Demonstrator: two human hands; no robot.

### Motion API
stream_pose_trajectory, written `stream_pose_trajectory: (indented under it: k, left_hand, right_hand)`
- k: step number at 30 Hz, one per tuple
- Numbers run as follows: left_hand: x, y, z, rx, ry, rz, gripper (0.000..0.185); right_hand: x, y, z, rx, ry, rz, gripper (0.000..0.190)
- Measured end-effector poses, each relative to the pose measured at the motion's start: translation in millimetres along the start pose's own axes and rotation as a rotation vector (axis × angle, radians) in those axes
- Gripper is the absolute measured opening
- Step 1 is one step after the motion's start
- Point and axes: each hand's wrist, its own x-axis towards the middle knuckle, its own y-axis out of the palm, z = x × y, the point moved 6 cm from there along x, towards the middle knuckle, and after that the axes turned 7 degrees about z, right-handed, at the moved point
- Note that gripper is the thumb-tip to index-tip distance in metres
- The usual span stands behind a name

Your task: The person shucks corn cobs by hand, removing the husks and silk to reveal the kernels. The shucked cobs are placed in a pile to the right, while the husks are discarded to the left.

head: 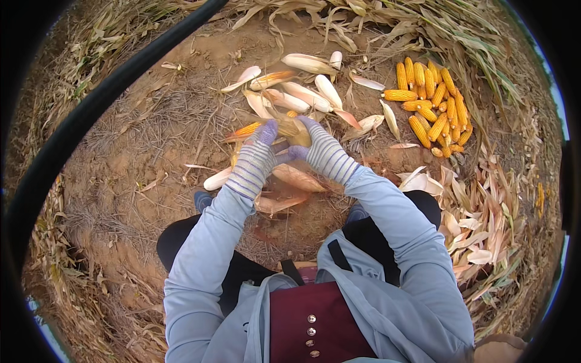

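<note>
A corn ear in its dry husk (290, 128) is held between both hands, slightly blurred. My left hand (256, 156), in a striped knit glove with purple fingertips, grips its left side. On the other side my right hand (324, 147), gloved alike, closes on the husk. Just beyond the hands lie several ears in pale husks (297, 93), some with yellow kernels showing. A partly bare yellow ear (247, 130) rests close to my left fingers. Loose husk leaves (297, 178) lie on the soil below the hands.
A pile of bare yellow corn ears (438, 106) lies at the far right. Stripped husks (481, 227) are heaped beside my right knee. Dry corn stalks (467, 31) border the soil. A dark curved bar (109, 81) crosses the left of the view.
</note>
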Motion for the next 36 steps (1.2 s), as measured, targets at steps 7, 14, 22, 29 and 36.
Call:
stream_pose_trajectory:
  k: [7,14,22,29,36]
  left_hand:
    - [-2.3,-4.6,-24.6,0.356,0.090,-0.058,0.049]
    - [-11.6,4.6,-30.8,0.476,0.138,-0.006,0.032]
    - [-16.9,16.7,-38.6,0.497,0.177,-0.132,0.025]
    - [-19.6,21.7,-33.4,0.849,0.359,-0.118,0.024]
    - [-24.0,34.3,-41.1,0.859,0.312,-0.179,0.019]
  right_hand:
    - [-2.3,-0.6,-12.8,0.583,-0.031,0.349,0.076]
    - [-16.8,12.7,0.8,0.868,0.107,0.568,0.072]
    - [-0.6,23.8,-26.6,0.706,-0.062,0.459,0.064]
    - [-0.3,15.7,7.3,0.270,-0.065,0.147,0.048]
    - [-4.6,9.3,2.5,0.401,-0.043,0.032,0.033]
